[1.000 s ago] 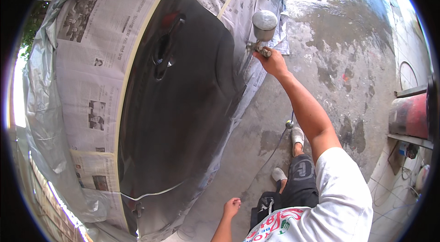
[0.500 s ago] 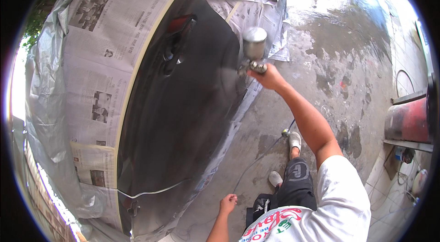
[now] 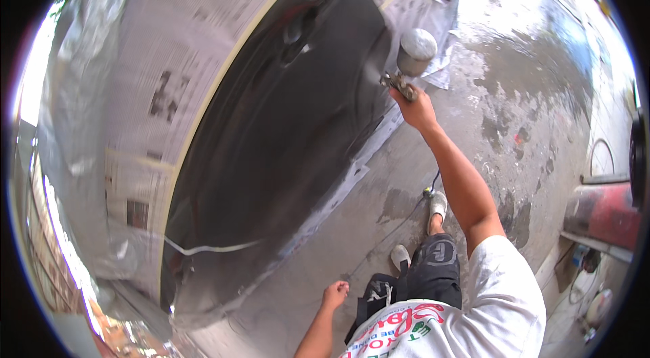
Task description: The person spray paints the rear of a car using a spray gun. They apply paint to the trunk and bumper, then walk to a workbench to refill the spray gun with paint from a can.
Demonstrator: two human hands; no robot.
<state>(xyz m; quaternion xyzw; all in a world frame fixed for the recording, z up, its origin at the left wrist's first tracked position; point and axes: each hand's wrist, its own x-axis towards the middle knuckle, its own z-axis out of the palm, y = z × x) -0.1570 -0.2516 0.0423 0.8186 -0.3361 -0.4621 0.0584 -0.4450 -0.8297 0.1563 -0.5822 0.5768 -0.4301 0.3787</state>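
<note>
My right hand grips a metal spray gun with a grey cup on top. Its nozzle faces the far right edge of a dark car panel, a short gap away; a faint haze hangs there. The panel has a recessed handle. Lower down, my left hand is held off to the panel's right with its fingers curled closed. A thin hose runs over the floor and meets the view of those fingers; whether they hold it is unclear.
Masking newspaper with a yellow tape edge and grey plastic sheeting surround the panel. A white cord crosses its near end. A hose fitting lies by my shoe. At right stands a red tank on worn concrete.
The view has shifted, so the panel appears farther up and right. My right hand and the spray gun have moved right in view, with the cup leaning more. My left hand stays curled.
</note>
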